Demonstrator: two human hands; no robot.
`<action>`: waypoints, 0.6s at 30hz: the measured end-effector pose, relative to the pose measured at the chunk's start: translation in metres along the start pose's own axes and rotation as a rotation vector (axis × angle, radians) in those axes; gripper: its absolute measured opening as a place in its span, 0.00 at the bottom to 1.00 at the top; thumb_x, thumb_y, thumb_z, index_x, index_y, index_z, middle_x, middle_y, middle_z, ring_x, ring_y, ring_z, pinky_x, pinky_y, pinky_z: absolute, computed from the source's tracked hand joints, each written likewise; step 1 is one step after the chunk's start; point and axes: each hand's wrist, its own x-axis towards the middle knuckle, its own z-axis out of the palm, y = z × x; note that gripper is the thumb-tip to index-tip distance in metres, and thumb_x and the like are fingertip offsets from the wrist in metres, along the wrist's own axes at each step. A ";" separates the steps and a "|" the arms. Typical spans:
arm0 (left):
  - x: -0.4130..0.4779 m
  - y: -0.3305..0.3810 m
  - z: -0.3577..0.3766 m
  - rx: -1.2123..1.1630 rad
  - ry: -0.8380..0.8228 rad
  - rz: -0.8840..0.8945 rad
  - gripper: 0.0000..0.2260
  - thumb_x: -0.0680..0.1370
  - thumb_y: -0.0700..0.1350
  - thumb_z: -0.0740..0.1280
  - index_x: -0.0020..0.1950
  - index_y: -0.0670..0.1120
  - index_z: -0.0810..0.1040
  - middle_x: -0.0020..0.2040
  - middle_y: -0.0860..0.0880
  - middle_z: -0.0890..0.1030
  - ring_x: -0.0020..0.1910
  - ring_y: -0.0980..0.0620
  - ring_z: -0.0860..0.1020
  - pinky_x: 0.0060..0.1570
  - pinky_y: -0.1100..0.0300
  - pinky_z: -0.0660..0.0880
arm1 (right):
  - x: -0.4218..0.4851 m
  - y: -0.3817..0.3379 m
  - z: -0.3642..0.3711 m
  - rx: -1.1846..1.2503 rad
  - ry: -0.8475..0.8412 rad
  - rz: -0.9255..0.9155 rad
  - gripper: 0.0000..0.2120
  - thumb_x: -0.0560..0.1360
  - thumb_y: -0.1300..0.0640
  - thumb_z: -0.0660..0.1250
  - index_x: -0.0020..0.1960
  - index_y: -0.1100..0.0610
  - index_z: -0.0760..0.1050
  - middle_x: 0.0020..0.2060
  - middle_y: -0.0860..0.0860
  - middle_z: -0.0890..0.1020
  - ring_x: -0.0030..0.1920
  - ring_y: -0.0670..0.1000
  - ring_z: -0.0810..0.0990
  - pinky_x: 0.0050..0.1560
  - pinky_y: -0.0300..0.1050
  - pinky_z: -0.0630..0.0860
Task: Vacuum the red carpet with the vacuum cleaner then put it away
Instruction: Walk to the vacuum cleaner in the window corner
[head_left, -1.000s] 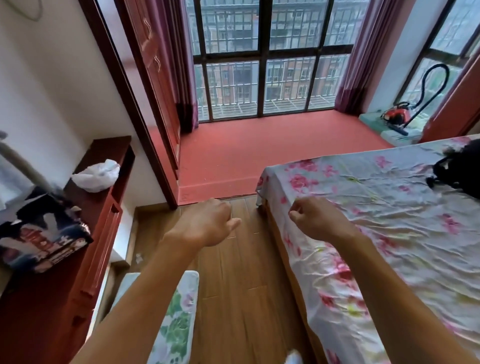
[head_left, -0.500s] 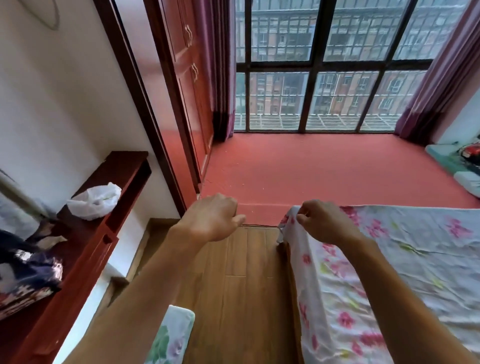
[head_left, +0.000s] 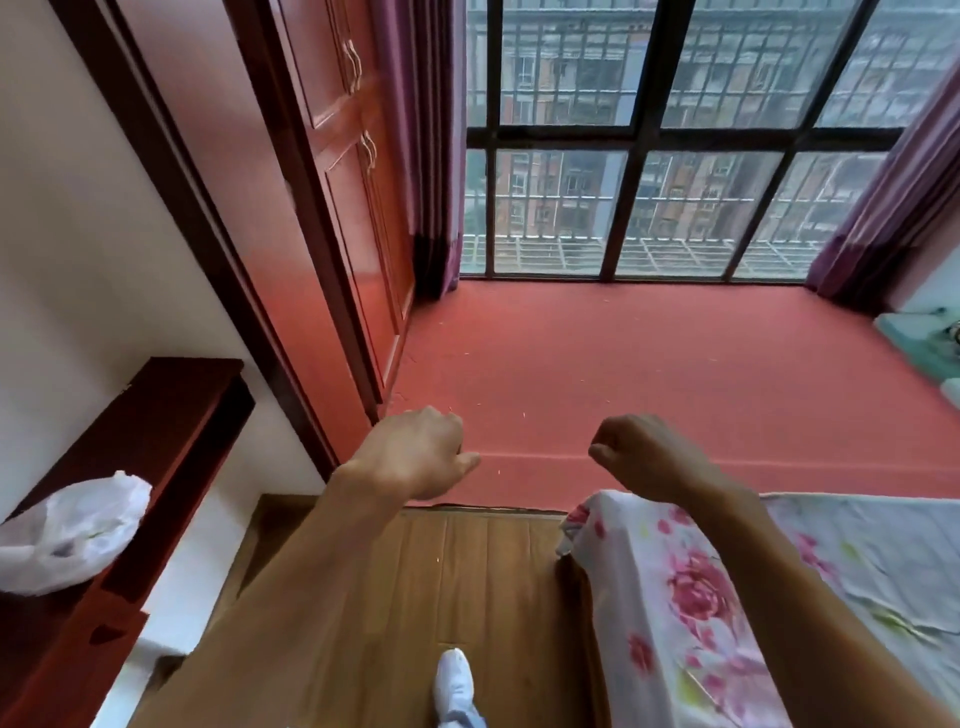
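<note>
The left hand (head_left: 415, 452) and right hand (head_left: 644, 457) are held out front, apart, each curled into an empty fist. Just beyond them lies the red carpet (head_left: 649, 374), flecked with pale specks, so vacuuming looks unstarted and the whole job lies ahead. No vacuum cleaner shows plainly; something cropped sits on a green mat (head_left: 914, 338) far right of the right hand.

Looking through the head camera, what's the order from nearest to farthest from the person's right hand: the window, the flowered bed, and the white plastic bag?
1. The bed, just below the right hand, on the right side.
2. The plastic bag, on the wooden shelf at the far left.
3. The window, straight ahead, across the red carpet.
</note>
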 end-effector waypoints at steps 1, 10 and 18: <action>0.024 -0.008 -0.008 -0.001 -0.012 0.012 0.18 0.82 0.58 0.61 0.53 0.44 0.78 0.51 0.46 0.82 0.49 0.45 0.80 0.52 0.50 0.78 | 0.022 0.002 -0.005 -0.002 0.004 0.021 0.10 0.78 0.52 0.63 0.52 0.54 0.82 0.51 0.55 0.84 0.50 0.58 0.81 0.48 0.48 0.77; 0.212 -0.047 -0.090 0.055 -0.035 0.194 0.19 0.83 0.56 0.60 0.50 0.42 0.80 0.49 0.44 0.83 0.49 0.43 0.80 0.48 0.52 0.76 | 0.183 0.002 -0.051 0.081 0.034 0.179 0.10 0.78 0.51 0.63 0.52 0.54 0.81 0.51 0.55 0.84 0.50 0.57 0.81 0.51 0.51 0.78; 0.348 -0.044 -0.116 0.090 -0.094 0.278 0.19 0.83 0.57 0.59 0.53 0.42 0.80 0.53 0.44 0.82 0.52 0.42 0.80 0.50 0.53 0.76 | 0.291 0.044 -0.081 0.074 0.004 0.251 0.11 0.79 0.52 0.63 0.54 0.55 0.81 0.52 0.55 0.84 0.52 0.56 0.81 0.51 0.49 0.77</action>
